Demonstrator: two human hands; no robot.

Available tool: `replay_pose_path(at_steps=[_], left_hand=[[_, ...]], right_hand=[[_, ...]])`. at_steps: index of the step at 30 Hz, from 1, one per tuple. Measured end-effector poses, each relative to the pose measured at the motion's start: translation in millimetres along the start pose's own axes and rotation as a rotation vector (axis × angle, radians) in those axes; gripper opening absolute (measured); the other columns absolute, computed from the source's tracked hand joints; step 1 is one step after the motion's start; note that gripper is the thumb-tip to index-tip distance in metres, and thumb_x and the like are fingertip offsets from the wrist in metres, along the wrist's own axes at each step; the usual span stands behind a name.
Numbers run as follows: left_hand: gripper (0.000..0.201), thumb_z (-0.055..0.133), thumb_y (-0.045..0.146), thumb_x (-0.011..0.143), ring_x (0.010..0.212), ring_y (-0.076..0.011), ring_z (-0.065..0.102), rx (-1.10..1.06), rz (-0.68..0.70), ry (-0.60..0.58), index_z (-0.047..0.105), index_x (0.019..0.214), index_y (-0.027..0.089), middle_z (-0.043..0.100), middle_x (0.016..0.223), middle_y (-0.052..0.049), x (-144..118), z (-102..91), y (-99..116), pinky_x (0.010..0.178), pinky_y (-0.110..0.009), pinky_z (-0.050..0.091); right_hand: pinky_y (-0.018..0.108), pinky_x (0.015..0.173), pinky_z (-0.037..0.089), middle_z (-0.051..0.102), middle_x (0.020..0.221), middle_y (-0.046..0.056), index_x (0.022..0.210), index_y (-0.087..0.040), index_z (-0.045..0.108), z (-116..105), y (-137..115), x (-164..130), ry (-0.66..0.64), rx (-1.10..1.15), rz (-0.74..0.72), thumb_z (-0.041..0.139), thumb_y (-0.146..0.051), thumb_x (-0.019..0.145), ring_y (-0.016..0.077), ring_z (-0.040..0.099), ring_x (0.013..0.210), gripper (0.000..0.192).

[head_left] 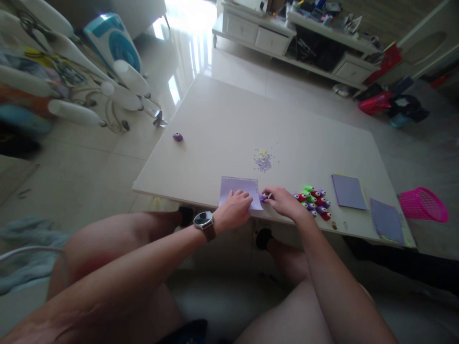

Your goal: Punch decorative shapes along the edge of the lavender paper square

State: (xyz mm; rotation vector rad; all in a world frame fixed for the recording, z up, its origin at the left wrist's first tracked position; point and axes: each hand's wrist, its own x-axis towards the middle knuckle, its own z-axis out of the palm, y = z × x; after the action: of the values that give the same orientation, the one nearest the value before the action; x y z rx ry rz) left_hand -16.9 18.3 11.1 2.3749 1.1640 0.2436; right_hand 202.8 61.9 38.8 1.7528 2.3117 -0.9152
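Note:
A sheet of purple paper [233, 184] lies at the table's near edge, with a row of small holes along its far edge and a few down its right side. My left hand [234, 208] rests on the sheet, fingers spread over it, a watch on the wrist. In my right hand [281, 199] is a small purple paper punch [264, 197], gripped at the sheet's right edge. Beyond the sheet lies a heap of tiny purple and yellow paper bits [263, 161]. Several red, green and purple punches [315, 200] stand clustered right of my right hand.
Another purple punch [178, 137] stands at the table's left. Two paper stacks [349, 192] [387, 220] lie on the right, the nearer one by the corner. A pink basket [423, 204] is past the right edge. A white cabinet [254, 36] stands across the floor.

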Motion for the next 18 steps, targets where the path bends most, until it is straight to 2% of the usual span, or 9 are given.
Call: replay_pose_path(at_steps=[18], left_hand=[[0.011,0.051,0.016,0.092,0.105,-0.028,0.058,0.031,0.021,-0.024,0.061,0.097,0.018,0.068,0.108,-0.011,-0.6,-1.7,1.0,0.096,-0.046,0.047]], right_hand=[[0.027,0.091,0.047,0.076,0.108,0.008,0.1,-0.018,0.074,6.0,-0.6,1.8,0.01,-0.01,-0.023,0.066,-0.01,0.092,0.0213,0.068,0.101,0.014]])
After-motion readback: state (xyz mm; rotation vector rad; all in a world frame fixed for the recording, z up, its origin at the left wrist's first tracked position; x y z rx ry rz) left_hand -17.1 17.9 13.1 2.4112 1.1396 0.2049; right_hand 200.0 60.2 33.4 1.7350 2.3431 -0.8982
